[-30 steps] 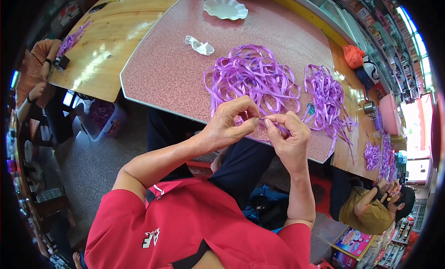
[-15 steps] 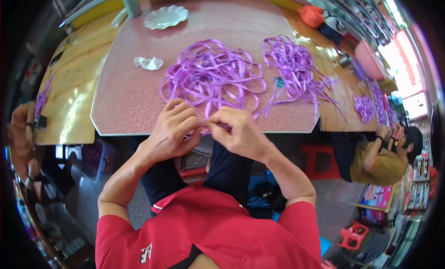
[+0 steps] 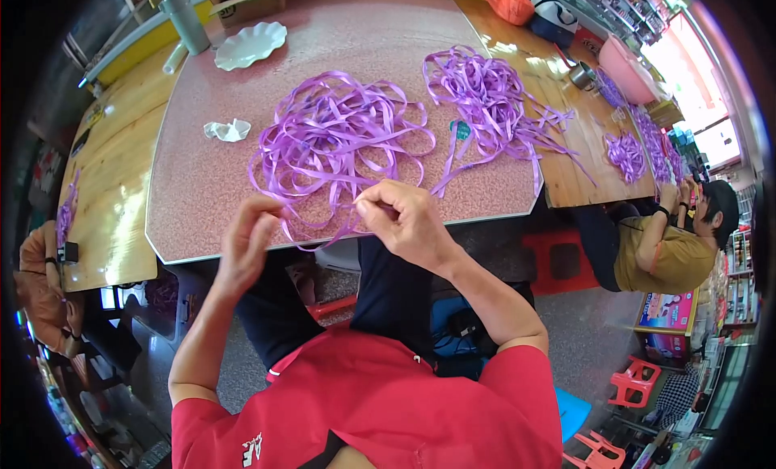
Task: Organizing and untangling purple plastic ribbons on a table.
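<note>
A large loose heap of purple ribbon (image 3: 343, 126) lies on the table in front of me. My right hand (image 3: 408, 222) is at the near edge of this heap, thumb and forefinger pinched on a strand of the ribbon. From there a loop of ribbon hangs slightly over the table's front edge. My left hand (image 3: 250, 239) is just left of that loop, somewhat blurred, its thumb and fingers apart; its fingertips are close to the ribbon, and I see nothing gripped in them.
A second purple ribbon pile (image 3: 485, 93) lies to the right, its ends trailing over the wooden side table. Crumpled white paper (image 3: 227, 130), a scalloped white dish (image 3: 251, 46) and a grey-green cup (image 3: 185, 21) are at left. A co-worker (image 3: 667, 243) sits at right, another person (image 3: 48, 283) at left.
My left hand has moved left, away from my right hand, and its fingers have parted. My right hand still pinches the ribbon. The whole view has shifted slightly.
</note>
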{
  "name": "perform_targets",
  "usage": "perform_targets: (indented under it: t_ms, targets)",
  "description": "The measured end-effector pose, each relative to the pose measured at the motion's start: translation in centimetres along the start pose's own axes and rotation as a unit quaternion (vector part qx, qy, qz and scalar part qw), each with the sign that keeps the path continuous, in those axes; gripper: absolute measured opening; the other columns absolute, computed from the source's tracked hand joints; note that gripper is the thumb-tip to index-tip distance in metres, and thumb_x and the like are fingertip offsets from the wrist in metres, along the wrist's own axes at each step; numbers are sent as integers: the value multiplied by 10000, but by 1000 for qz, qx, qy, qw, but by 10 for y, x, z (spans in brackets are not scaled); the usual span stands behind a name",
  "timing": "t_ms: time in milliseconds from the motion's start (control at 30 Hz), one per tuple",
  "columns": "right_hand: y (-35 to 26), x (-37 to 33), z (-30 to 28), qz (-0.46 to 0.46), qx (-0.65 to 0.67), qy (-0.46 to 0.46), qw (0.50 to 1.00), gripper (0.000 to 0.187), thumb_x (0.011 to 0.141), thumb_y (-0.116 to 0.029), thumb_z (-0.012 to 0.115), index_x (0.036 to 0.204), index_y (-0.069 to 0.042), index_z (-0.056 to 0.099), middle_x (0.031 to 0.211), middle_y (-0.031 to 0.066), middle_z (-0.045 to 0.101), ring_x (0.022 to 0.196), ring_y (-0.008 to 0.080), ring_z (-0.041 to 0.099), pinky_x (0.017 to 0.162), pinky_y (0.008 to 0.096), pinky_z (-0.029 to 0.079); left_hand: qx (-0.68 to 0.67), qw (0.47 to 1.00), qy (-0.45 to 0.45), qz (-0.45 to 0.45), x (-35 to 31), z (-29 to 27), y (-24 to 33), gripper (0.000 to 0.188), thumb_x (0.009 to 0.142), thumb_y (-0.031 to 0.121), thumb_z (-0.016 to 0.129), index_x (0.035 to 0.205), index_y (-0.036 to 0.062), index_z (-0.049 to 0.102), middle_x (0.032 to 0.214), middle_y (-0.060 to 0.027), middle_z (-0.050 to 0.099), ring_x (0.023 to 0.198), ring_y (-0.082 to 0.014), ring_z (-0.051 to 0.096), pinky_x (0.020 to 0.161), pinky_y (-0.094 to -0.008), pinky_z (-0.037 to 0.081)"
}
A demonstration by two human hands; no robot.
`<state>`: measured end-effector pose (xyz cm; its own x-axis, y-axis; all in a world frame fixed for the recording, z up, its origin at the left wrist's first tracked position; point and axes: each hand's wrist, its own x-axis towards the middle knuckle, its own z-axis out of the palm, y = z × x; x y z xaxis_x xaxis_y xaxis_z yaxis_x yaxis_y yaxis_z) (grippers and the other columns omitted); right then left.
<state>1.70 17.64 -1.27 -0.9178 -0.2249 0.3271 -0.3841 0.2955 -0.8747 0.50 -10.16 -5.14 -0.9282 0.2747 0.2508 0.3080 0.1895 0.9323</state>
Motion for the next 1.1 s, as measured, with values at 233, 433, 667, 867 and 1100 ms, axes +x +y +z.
perform_targets:
  t_ms: [233,433,667,867,1100]
  targets:
    - [-1,0,2,110,127,-34,985,133,957,-125,618,986,-8,674,769,-55,580,657,6,470,565,192,379,22,995,-87,44,32,52,38,381,915,69,678,1277,15,572,1088,-90,677,1069,-164,617,950,-326,465]
    - [5,-4,-6,122,141,-52,981,156,978,-139,609,1014,0,671,793,-54,588,683,-1,476,576,181,381,-53,992,-114,18,34,63,42,205,945,119,666,1113,2,650,1034,-64,675,981,-128,614,886,-292,479]
    - [-4,1,-7,116,85,-42,989,105,954,-97,630,971,-11,687,746,-18,594,655,47,531,576,224,417,-9,998,-44,42,35,64,40,108,974,97,622,993,-1,664,848,-42,668,812,-114,621,743,-270,492]
    - [32,9,-75,-100,-267,91,954,99,895,-66,668,949,-1,719,907,122,681,873,236,639,758,339,510,-56,997,14,46,39,34,33,188,1031,158,541,1004,-14,611,870,-47,631,834,-120,587,818,-281,473]
    - [93,-26,-149,3,-469,57,881,170,850,-86,689,1008,-42,736,1042,105,679,956,283,641,814,358,513,39,976,191,93,57,19,19,472,973,324,639,1307,14,518,1249,-110,587,1142,-208,545,1000,-348,422]
